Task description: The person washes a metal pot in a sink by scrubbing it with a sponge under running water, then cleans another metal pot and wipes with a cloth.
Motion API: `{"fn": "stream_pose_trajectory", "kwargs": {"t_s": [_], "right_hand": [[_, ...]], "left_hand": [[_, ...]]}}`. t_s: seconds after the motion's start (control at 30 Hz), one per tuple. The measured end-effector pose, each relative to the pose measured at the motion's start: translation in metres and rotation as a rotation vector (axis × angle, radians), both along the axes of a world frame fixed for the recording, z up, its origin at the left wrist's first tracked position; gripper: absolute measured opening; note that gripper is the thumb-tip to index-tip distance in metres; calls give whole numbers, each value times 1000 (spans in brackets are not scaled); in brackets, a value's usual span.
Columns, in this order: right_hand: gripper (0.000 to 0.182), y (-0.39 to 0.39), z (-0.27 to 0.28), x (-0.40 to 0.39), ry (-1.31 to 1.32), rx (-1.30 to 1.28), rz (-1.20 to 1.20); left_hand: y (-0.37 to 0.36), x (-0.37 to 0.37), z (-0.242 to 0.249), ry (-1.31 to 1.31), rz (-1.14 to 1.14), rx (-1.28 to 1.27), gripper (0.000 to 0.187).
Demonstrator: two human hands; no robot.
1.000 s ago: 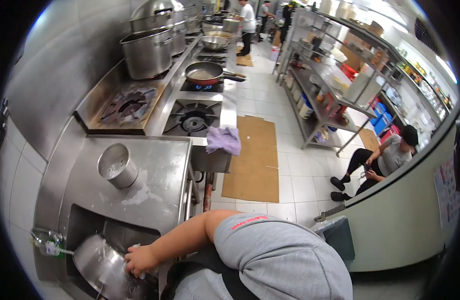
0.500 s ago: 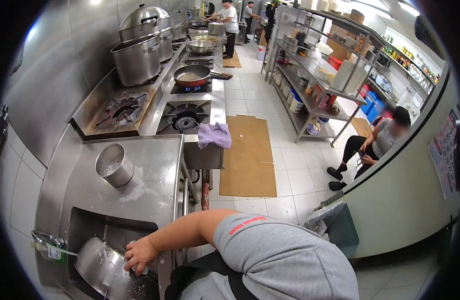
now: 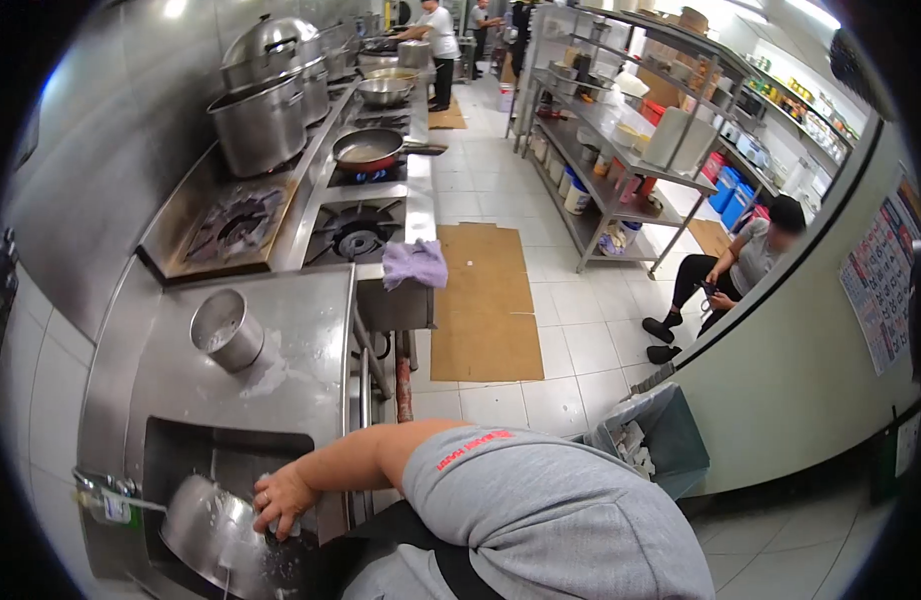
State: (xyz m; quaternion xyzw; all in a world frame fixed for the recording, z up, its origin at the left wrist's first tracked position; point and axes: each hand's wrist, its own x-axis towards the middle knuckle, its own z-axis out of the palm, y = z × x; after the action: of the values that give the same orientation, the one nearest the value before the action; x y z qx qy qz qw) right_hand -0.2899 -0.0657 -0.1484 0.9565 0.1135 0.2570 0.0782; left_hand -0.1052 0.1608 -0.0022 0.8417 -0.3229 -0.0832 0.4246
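A grey sleeve [image 3: 551,500] fills the bottom centre of the frame; from it a bare arm reaches leftward, and the right hand [image 3: 284,500], lower left, curls its fingers around a pale pad [image 3: 297,527], mostly covered, against a shiny metal pot [image 3: 203,525]; the left hand lies out of view, so its state I cannot tell; the pot sits tilted inside a sink [image 3: 236,441] at lower left, with a tap [image 3: 106,487] at its left edge; above the sink in the frame, a metal container [image 3: 239,338] stands on the wet steel tabletop [image 3: 316,330]; a grey bin [image 3: 681,435] sits at lower right; at centre a purple cloth [image 3: 414,264] hangs by a bare burner [image 3: 359,240], cardboard [image 3: 484,305] on the floor beside it; right of centre are a seated person [image 3: 756,265] and steel shelves [image 3: 621,207]; farther up, a pan [image 3: 366,157] rests over blue flame; a large stockpot [image 3: 261,130] stands upper left; a person in white [image 3: 443,35] stands at top centre.
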Motion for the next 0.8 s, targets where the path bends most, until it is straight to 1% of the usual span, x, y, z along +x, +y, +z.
{"fn": "stream_pose_trajectory", "kwargs": {"t_s": [0.03, 0.07, 0.2, 0.27, 0.4, 0.47, 0.67, 0.7, 0.77, 0.8], "right_hand": [[53, -1, 1, 0, -15, -24, -8], [53, -2, 1, 0, -16, -11, 16], [50, 1, 5, -1, 23, -10, -31], [48, 3, 6, 0, 2, 30, -41], [48, 5, 6, 0, -26, 36, -35], [41, 6, 14, -3, 1, 59, -10], [44, 7, 15, -4, 6, 71, -28], [44, 6, 15, -7, 7, 73, -20], [44, 7, 13, -5, -8, 70, -59], [44, 5, 9, -4, -15, 73, -55]], "left_hand": [[-2, 13, -10, 67, -46, 17, 40], [4, 21, -21, 67, -21, 29, 40], [-3, 19, -22, 103, -54, -77, 44], [-4, 16, -14, 131, -27, -21, 42], [-1, 5, 2, 121, -38, 4, 41], [-1, 5, 3, 184, -12, 29, 40], [0, 3, 8, 228, -7, 43, 41], [0, 1, 8, 228, 1, 43, 41], [-3, -7, 17, 129, 24, 69, 40], [-3, -9, 22, 123, 28, 71, 40]]}}
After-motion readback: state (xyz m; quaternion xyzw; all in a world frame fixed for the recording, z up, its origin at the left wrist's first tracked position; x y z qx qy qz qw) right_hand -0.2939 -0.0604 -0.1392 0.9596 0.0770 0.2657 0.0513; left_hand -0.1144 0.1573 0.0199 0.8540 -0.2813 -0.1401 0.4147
